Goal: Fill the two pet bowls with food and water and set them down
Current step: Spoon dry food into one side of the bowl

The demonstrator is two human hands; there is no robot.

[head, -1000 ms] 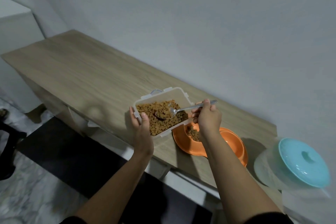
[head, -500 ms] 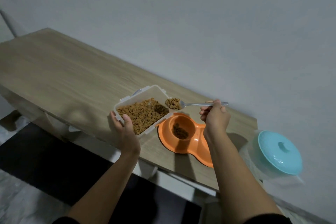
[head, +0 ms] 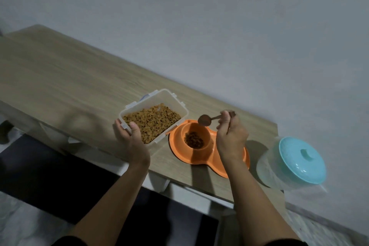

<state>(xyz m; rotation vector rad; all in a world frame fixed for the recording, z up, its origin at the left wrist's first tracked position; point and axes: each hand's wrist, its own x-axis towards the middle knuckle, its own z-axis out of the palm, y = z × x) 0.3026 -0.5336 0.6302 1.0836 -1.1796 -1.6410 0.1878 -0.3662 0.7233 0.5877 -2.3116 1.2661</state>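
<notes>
An orange double pet bowl (head: 201, 161) lies on the wooden table near its front edge. Its left cup (head: 194, 140) holds some brown kibble; the right cup is hidden under my right arm. My right hand (head: 231, 136) grips a metal spoon (head: 205, 120), turned over above the left cup. To the left stands a clear plastic container (head: 153, 116) full of kibble. My left hand (head: 130, 138) holds its near left corner.
A clear tub with a teal lid (head: 301, 160) stands at the table's right end, close to the pet bowl. The wooden table (head: 60, 80) runs back to the left along a white wall. Dark floor lies below the front edge.
The spoon went from the kibble container, lifted full over the orange bowl, and is now tipped over the left cup, which holds more kibble. My left hand stayed on the container.
</notes>
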